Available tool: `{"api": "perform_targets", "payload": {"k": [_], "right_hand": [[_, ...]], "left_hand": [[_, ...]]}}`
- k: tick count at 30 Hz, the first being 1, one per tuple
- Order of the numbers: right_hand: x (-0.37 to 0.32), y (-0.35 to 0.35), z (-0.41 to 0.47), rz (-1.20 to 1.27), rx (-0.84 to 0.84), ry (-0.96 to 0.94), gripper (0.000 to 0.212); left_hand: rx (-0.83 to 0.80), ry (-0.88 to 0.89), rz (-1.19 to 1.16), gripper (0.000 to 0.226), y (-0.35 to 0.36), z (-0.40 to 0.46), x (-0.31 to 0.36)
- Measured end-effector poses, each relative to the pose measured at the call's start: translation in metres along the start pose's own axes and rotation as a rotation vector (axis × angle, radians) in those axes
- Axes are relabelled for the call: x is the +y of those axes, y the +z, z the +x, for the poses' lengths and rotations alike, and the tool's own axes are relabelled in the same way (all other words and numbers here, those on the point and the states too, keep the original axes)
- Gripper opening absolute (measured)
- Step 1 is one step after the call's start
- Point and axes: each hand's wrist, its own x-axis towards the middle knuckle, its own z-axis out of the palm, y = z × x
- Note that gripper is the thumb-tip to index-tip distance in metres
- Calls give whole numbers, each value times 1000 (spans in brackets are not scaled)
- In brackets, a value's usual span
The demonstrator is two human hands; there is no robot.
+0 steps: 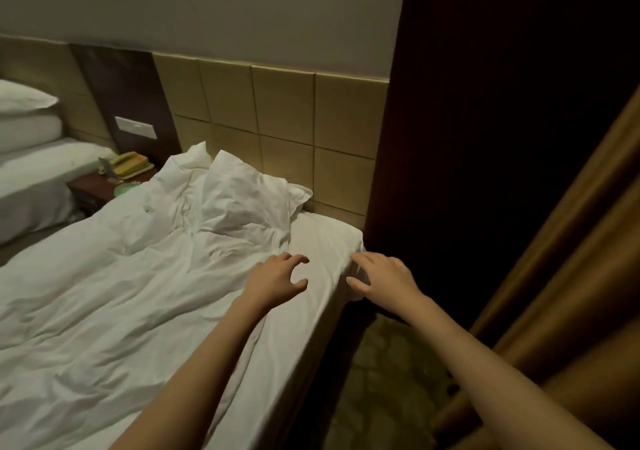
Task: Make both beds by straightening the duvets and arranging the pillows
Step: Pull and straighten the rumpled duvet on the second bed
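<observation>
Both grips empty: left hand (277,278) spread, fingers half-curled over rumpled white duvet (104,294); right hand (384,276) spread at smooth mattress corner (329,238). Creased pillow (242,200) beyond my left.

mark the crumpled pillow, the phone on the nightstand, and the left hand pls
crumpled white pillow (242,204): head view, on the middle of its creased face.
yellow corded telephone (130,165): head view, on the handset.
left hand (277,278): head view, on the back of the hand.
</observation>
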Motion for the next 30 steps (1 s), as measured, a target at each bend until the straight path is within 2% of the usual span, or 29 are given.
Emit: {"api": "perform_targets", "payload": {"k": [7, 11, 17, 24, 30], "right_hand": [[34, 8, 144, -1, -28, -140, 59], [44, 20, 240, -12, -55, -212, 59], [50, 34, 365, -18, -78, -274, 57], [44, 53, 481, -2, -127, -397, 54], [29, 91, 596, 60, -219, -529, 54]], "left_hand": [[15, -122, -5, 48, 6, 114, -37], [52, -180, -15, 47, 14, 198, -78], [11, -242, -9, 48, 13, 304, -136], [9, -346, -46, 49, 14, 380, -197], [-33, -523, -69, 49, 33, 432, -250]]}}
